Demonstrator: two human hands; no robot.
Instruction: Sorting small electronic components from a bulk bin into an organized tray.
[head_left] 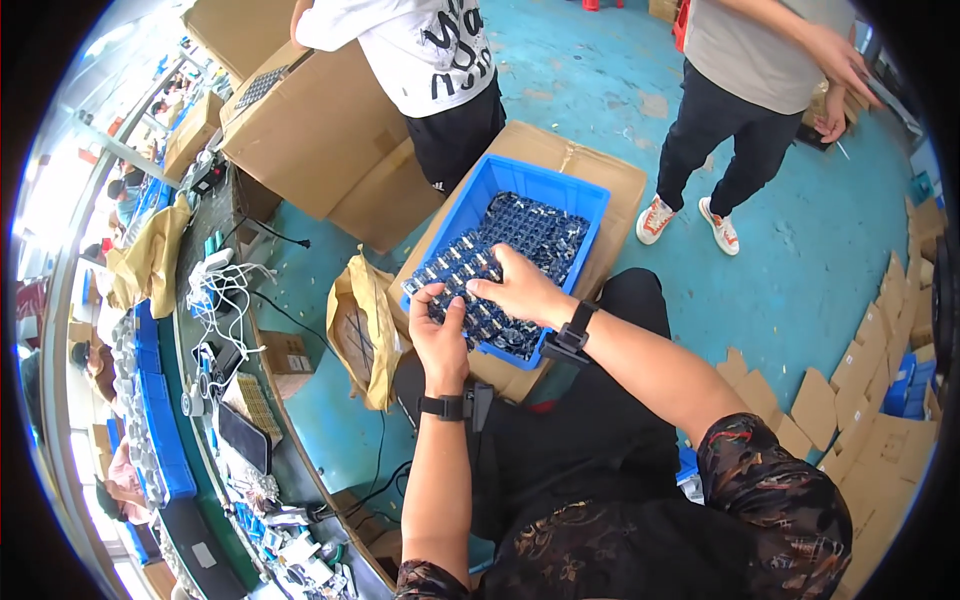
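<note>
Panel of small dark-blue boards, set with pale metal parts, is tilted in midair over the near left part of the bin. The left hand pinches its lower edge between thumb and fingers; the right hand grips its right side, thumb on top. Both hold lightly, it seems, so a slip of either thumb could drop the panel onto the boards beneath and scratch or knock loose their parts. Uneven pressure from the two hands might also flex and crack it.

Around those boards stands the blue bin, resting on a carton. Should a knee bump the carton, the bin could shift. To the left, on the floor, an open yellow sack stands by the bench, where tangled white cables could snag. Beyond the carton stand two people, one in white, one in grey; a careless step by the nearer might jolt it.
</note>
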